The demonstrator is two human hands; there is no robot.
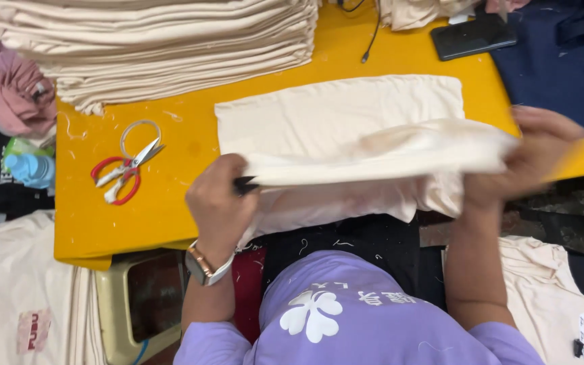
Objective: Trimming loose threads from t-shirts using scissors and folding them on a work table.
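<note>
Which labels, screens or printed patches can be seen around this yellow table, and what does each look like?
Phone: far right of the yellow table, flat dark rectangle, screen off.
Patch: on cream cloth lower left, small pinkish rectangle with red print.
Shirt print: on the person's purple top, white flower shape beside white characters.

A yellow table (190, 145) carried the work. A tall stack of folded cream cloth (163, 44) lay at its far left, red-handled scissors (124, 170) at the near left, a flat cream fabric piece (336, 115) at centre, and a dark phone (473, 36) with a black cable (372, 34) far right.
</note>
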